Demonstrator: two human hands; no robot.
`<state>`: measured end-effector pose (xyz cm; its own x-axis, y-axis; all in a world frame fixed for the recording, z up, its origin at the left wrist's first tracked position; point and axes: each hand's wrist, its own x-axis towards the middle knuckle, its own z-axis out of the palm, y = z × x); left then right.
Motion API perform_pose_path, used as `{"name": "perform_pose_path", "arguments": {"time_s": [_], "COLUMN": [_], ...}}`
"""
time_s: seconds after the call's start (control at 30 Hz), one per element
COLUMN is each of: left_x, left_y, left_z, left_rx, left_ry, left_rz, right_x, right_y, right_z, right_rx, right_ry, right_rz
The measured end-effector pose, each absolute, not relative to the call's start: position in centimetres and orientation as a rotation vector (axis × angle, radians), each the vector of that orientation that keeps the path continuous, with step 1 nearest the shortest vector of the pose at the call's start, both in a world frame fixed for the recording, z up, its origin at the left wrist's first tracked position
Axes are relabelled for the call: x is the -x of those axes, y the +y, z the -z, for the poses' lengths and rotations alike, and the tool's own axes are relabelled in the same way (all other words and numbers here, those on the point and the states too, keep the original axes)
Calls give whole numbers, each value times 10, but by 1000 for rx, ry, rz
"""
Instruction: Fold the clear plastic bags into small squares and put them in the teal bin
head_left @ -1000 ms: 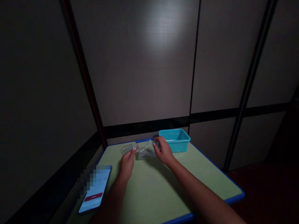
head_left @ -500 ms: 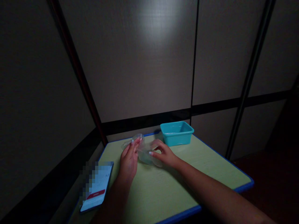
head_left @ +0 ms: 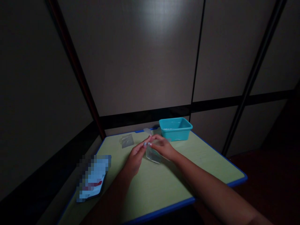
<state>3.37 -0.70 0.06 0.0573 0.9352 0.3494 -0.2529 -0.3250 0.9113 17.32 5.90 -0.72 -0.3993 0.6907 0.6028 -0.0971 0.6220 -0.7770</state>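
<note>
Dim grey wall panels stand behind a green table (head_left: pixel 164 184) with a blue edge. At the frame's centre, the left hand (head_left: pixel 137 156) and right hand (head_left: pixel 164 149) meet, fingertips pinched shut on a clear plastic bag (head_left: pixel 153 153) held just above the table. Another clear bag (head_left: pixel 127 140) lies upper left of them, a teal bin (head_left: pixel 175 128) behind, and a phone (head_left: pixel 92 178) at lower left.

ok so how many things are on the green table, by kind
clear plastic bags: 2, one held in both hands, one lying flat at the back left
teal bins: 1
phones: 1, at the front left edge
total: 4
</note>
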Motion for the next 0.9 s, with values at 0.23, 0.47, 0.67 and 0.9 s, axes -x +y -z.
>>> {"name": "perform_pose_path", "arguments": {"time_s": [0.23, 0.47, 0.67, 0.9], "left_x": [-28, -31, -26, -24], "left_y": [6, 6, 6, 11], "left_z": [7, 8, 7, 9], "left_rx": [-1091, -971, -1030, -994], "left_ry": [864, 783, 837, 999], "left_rz": [-1689, -1442, -1404, -1633], "right_x": [-177, -181, -177, -179], "right_y": [65, 67, 80, 66], "right_z": [6, 6, 15, 3], "right_rx": [350, 379, 437, 293], "right_ry": [-1479, -1454, -1399, -1233], "right_rz": [-1618, -1711, -1649, -1858]}}
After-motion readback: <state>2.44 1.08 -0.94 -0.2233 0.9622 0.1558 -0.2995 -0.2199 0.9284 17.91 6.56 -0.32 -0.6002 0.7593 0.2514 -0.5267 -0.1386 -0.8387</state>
